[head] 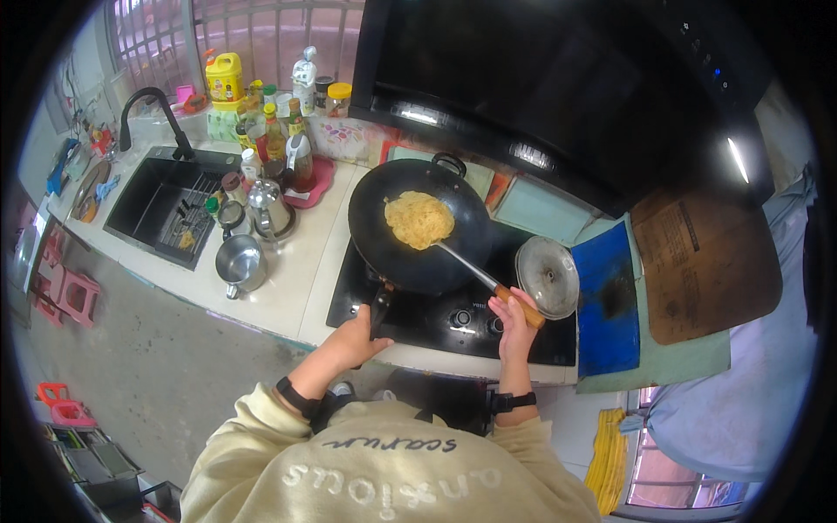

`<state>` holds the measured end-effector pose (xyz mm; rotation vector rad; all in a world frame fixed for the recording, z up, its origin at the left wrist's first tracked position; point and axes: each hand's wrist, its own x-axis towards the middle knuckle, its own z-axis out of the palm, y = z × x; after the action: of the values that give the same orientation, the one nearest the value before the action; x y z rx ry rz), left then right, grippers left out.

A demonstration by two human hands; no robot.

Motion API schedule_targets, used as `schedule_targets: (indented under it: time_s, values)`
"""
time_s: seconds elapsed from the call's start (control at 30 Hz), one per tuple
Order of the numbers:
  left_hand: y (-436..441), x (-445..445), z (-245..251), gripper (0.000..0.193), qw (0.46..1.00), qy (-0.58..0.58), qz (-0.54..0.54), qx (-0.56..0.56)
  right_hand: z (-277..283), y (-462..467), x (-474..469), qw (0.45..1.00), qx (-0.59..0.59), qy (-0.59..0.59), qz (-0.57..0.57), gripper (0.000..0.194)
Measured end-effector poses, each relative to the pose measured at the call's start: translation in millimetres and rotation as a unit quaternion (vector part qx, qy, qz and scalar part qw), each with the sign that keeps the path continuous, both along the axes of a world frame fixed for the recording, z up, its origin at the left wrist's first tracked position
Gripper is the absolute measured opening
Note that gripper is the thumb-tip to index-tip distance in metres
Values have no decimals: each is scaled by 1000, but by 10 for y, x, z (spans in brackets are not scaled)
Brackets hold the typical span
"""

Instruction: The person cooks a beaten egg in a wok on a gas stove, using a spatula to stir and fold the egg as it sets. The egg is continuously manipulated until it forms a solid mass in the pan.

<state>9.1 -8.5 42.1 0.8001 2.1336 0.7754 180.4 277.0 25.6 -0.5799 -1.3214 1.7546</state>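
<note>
A black wok [366,216] stands on the glass gas hob [425,320], tilted a little. In it lies a flat, yellow-brown piece of fried egg [418,219]. My left hand [356,337] is on the wok's dark handle [381,306] at the near left. The wooden handle of a metal spatula [467,265] is in my right hand [516,327], above the hob's knobs. The spatula's blade is hidden under or behind the egg's lower right edge. A round metal lid [548,278] rests just right of the wok, close to my right fingers.
Left of the hob are a steel pot [240,261], a steel kettle [268,206] and several sauce bottles [274,144]. Further left is a black sink [163,202] with a tap [153,98]. A dark range hood [510,85] hangs over the back; blackened cardboard [709,261] stands at the right.
</note>
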Motion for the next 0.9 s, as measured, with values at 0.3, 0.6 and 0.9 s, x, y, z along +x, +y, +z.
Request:
schedule_targets:
  time_s: [0.3, 0.6, 0.9]
  values:
    - [4, 13, -64, 79, 999, 40, 2, 17, 400, -183, 159, 993, 110, -26, -41, 27]
    - [6, 20, -116, 66, 997, 63, -3, 37, 1110, -510, 182, 734, 637, -211, 101, 33]
    - [5, 11, -91, 68, 999, 23, 5, 28, 953, -545, 126, 864, 482, -148, 1, 26]
